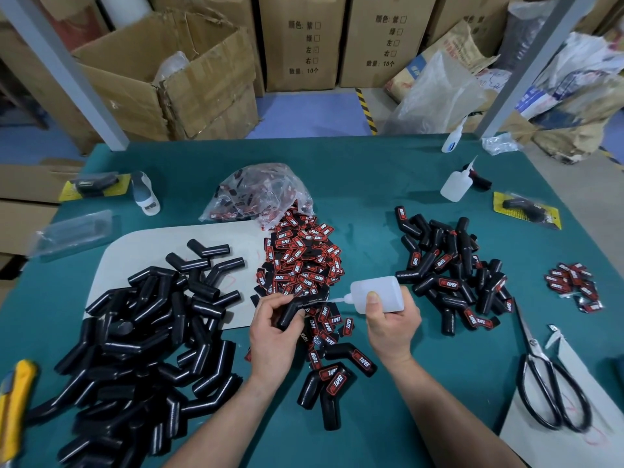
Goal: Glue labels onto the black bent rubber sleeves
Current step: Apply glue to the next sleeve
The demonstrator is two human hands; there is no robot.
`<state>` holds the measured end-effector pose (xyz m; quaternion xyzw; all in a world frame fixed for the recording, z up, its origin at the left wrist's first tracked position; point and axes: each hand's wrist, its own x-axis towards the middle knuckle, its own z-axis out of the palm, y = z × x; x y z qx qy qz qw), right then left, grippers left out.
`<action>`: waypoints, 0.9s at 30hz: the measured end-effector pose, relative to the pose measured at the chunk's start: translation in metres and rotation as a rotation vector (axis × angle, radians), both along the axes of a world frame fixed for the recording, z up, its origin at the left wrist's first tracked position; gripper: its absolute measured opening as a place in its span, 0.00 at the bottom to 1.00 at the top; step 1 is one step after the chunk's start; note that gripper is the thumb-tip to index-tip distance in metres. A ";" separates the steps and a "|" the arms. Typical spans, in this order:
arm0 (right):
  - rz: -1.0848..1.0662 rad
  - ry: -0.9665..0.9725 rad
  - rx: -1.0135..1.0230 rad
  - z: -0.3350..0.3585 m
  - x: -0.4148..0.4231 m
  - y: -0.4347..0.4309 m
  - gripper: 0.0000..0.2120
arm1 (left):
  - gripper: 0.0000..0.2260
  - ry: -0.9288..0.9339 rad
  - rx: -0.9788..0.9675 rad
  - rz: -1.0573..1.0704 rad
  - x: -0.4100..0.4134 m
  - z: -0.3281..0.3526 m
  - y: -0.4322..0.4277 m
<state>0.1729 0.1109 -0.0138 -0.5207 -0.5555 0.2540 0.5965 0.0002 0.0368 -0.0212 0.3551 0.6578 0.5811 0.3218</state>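
Note:
My left hand (273, 329) grips a black bent rubber sleeve (291, 310) above the middle of the green table. My right hand (391, 322) holds a clear glue bottle (374, 293) on its side, with its nozzle tip pointing left at the sleeve's upper end. A big pile of unlabelled sleeves (141, 332) lies at the left. Red-and-black labels (300, 261) are heaped in the centre, spilling from a plastic bag (260, 194). Labelled sleeves (449, 275) are piled at the right, and three more (334, 376) lie below my hands.
Large scissors (547, 376) lie at the right on white paper. Two more glue bottles (456, 184) stand at the back right. A small heap of labels (574, 285) sits far right. A yellow knife (13, 410) is at the left edge. Cardboard boxes (169, 79) stand behind the table.

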 end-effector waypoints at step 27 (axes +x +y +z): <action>-0.052 0.040 -0.036 -0.001 0.005 0.005 0.15 | 0.24 -0.015 0.044 0.010 -0.001 -0.007 0.002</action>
